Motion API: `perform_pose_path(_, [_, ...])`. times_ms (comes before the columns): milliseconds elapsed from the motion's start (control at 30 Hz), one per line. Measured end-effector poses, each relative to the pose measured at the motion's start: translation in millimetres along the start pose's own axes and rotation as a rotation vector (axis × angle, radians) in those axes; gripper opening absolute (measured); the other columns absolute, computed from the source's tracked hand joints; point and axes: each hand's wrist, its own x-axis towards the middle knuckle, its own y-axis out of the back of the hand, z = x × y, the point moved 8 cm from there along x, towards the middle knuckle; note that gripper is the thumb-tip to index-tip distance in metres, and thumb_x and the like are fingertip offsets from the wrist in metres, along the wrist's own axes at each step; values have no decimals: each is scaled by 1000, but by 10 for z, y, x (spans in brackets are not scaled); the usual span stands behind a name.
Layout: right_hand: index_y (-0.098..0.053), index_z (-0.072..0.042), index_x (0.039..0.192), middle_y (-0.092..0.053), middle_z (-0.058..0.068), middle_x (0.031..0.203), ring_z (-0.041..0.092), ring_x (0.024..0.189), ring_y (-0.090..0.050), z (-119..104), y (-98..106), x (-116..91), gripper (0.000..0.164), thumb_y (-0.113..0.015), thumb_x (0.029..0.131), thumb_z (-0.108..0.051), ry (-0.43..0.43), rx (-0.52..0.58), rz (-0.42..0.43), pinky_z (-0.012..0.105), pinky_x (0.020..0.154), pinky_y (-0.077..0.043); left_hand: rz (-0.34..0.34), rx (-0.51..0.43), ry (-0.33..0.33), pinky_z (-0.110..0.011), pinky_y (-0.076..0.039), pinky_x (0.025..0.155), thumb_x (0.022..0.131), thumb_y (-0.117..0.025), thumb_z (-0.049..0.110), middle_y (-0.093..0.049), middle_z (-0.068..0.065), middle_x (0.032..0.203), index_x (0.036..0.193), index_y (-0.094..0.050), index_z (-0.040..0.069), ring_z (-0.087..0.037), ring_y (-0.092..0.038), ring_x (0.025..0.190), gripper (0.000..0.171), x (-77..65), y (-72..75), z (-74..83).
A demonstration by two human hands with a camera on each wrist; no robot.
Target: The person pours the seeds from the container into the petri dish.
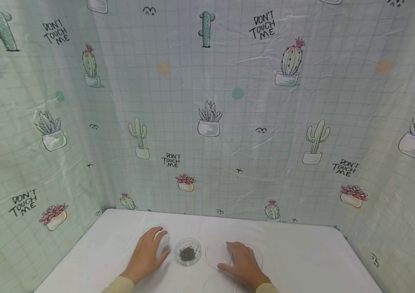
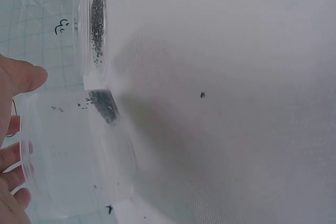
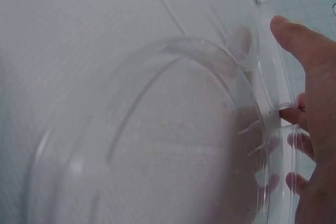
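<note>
My left hand (image 1: pixel 148 254) is beside a clear round container (image 2: pixel 68 150) with dark granules gathered in its bottom corner. In the left wrist view the fingertips show behind its rim, while the thumb stands apart from it. Just to the right sits a shallow clear dish (image 1: pixel 187 252) holding a heap of dark grains. My right hand (image 1: pixel 243 261) reaches over two clear round dishes, one dish (image 1: pixel 216 255) left of it and another dish (image 1: pixel 258 255) partly under it. Its thumb is extended; several fingertips show behind clear plastic in the right wrist view. Whether they touch it I cannot tell.
More clear round plastic (image 1: pixel 219 283) lies at the near edge of the head view. A white cloth (image 1: pixel 302 260) covers the table. A cactus-print curtain (image 1: pixel 222 150) stands behind and along both sides. One dark speck (image 2: pixel 202 95) lies on the cloth.
</note>
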Motion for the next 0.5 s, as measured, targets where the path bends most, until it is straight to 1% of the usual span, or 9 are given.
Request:
perform_pose_path(167, [-51, -11, 127, -54, 7, 126, 29, 121, -46, 3, 12, 2, 83, -59, 69, -69, 14, -1, 8, 55, 103, -33, 44, 22, -16, -54, -39, 97, 67, -77, 36, -51, -11, 126, 117, -56, 11, -31, -46, 119, 60, -5, 48, -21])
perform_pose_path(267, [-51, -11, 127, -54, 7, 125, 28, 120, -46, 3, 16, 2, 83, -58, 69, -69, 20, -2, 14, 55, 102, -34, 63, 37, -11, -54, -38, 97, 66, -78, 38, -51, -12, 125, 118, -56, 10, -31, -46, 119, 63, -7, 71, -45])
perform_pose_path(367, [-51, -11, 126, -55, 7, 125, 29, 120, -46, 1, 18, 0, 82, -58, 69, -69, 21, 1, 17, 55, 101, -35, 55, 37, 17, -53, -36, 99, 67, -77, 41, -51, -12, 125, 120, -55, 10, -31, -44, 119, 65, -10, 62, -94])
perform_pose_path(500, [-52, -11, 126, -55, 8, 125, 29, 120, -47, 6, 1, 3, 82, -59, 69, -69, 19, 14, 10, 55, 101, -35, 24, 39, 67, -53, -34, 100, 69, -73, 47, -50, -12, 127, 121, -54, 13, -29, -43, 121, 65, -31, 24, -178])
